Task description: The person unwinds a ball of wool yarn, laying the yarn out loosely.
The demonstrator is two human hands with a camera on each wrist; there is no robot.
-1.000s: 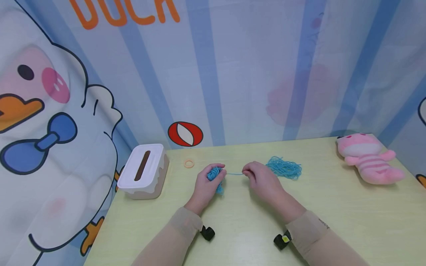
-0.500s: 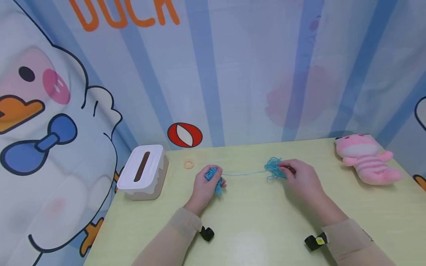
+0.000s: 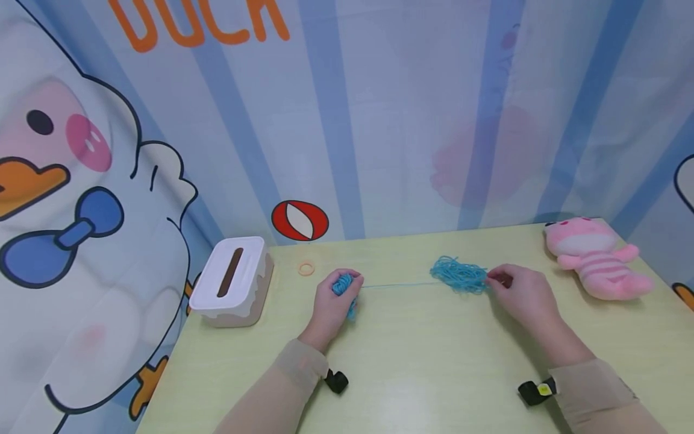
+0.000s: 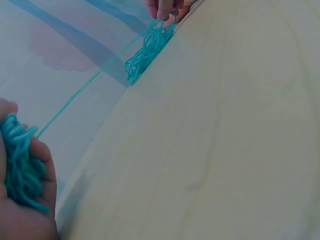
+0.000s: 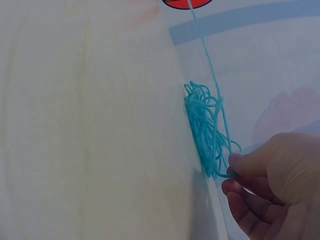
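Observation:
My left hand (image 3: 332, 304) grips a small wound bundle of blue yarn (image 4: 22, 167), with loose loops hanging below the palm. From it a single strand (image 3: 398, 285) runs right, nearly straight, to a loose pile of the same yarn (image 3: 459, 275) on the table. At the pile's right end is my right hand (image 3: 523, 295). Its thumb and forefinger pinch a loop of the yarn, seen in the right wrist view beside the loose pile (image 5: 204, 130). Part of the wound bundle is hidden by the left fingers.
A white-lidded box (image 3: 233, 280) with a brown slot stands at the left of the table (image 3: 423, 361). A pale orange ring (image 3: 306, 267) lies near the back edge. At the right rests a pink plush toy (image 3: 596, 259). Behind hangs a striped duck curtain (image 3: 390, 120).
The right hand has travelled right, from near the left hand to the far end of the yarn pile. The strand between bundle and pile now shows at greater length. The left hand has barely shifted.

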